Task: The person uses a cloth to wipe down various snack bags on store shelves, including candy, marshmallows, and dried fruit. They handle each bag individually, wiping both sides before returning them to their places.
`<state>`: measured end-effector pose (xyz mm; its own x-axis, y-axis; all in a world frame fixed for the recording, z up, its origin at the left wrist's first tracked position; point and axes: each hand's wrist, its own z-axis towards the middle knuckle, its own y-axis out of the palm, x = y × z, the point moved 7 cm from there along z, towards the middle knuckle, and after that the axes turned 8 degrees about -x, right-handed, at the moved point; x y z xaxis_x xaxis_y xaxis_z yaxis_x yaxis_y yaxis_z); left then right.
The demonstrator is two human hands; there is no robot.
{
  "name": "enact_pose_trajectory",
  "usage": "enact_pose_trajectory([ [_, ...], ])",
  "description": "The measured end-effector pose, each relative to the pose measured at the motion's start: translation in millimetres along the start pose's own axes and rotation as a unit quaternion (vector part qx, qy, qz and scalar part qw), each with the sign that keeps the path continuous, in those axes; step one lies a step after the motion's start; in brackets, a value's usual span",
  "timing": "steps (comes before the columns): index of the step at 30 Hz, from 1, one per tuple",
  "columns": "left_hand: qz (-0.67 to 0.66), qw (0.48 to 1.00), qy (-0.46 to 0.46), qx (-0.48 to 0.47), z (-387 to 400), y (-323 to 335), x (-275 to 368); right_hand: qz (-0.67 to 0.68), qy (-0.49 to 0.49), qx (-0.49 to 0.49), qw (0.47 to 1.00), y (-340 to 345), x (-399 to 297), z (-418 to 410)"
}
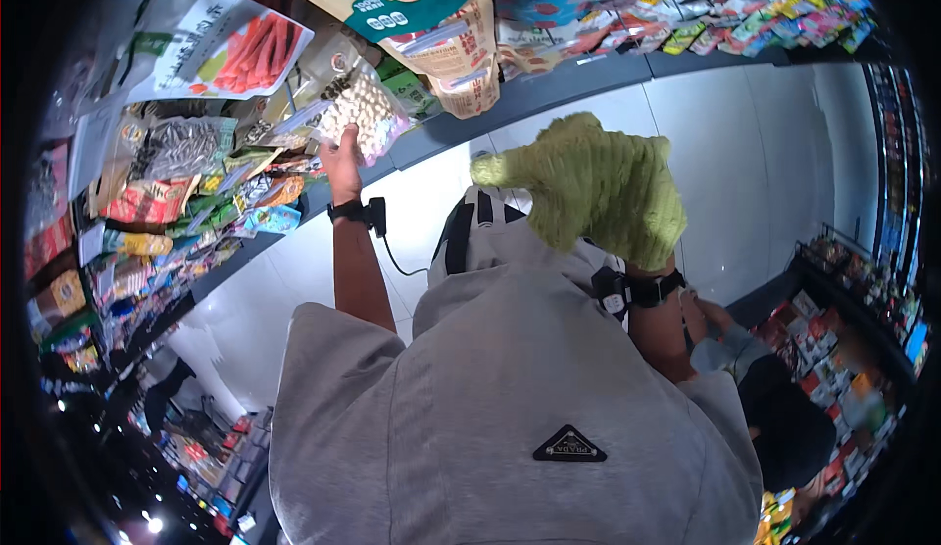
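My left hand (pixel 341 166) is at the front of a snack shelf, its thumb over the lower edge of a clear plastic bag (pixel 364 115) of small whitish pieces. The fingers behind that bag are mostly hidden. A fluffy yellow-green cloth or mitt (pixel 606 188) covers my right hand, which I cannot see; only the wrist with a black strap (pixel 654 289) shows below it. This cloth is in front of my body, apart from the shelf. Another black strap with a small device (pixel 360 212) is around my left wrist, a cable running from it.
Large snack pouches (pixel 430 1) hang above the shelf edge (pixel 566 93). Packed bags (pixel 187 148) fill the left side. Pale floor tiles (pixel 735 155) stretch to the right. A person in dark clothing (pixel 783 420) is close behind my right arm, beside a stocked display (pixel 816 346).
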<state>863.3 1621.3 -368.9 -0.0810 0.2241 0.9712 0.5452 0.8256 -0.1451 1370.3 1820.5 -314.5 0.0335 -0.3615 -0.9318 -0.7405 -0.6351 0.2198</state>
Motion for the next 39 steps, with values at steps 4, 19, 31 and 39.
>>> enact_pose_trajectory([
  [4, -0.197, 0.980, -0.019, -0.016, -23.3, 6.5, 3.5, 0.366, -0.066, -0.041, 0.928, -33.4, -12.4, 40.4],
  [19, -0.343, 0.935, -0.079, -0.051, -102.6, 61.7, 48.4, -0.306, -0.146, -0.069, 0.938, -65.9, -31.3, 90.9],
  [31, -0.509, 0.817, -0.187, -0.197, -147.4, 113.7, 55.4, -0.214, -0.189, -0.368, 0.885, 177.3, -71.6, 89.9],
  [39, -0.374, 0.849, -0.270, -0.258, -143.8, 112.9, 52.5, -0.419, -0.189, -0.195, 0.866, 237.1, -16.6, 109.0],
])
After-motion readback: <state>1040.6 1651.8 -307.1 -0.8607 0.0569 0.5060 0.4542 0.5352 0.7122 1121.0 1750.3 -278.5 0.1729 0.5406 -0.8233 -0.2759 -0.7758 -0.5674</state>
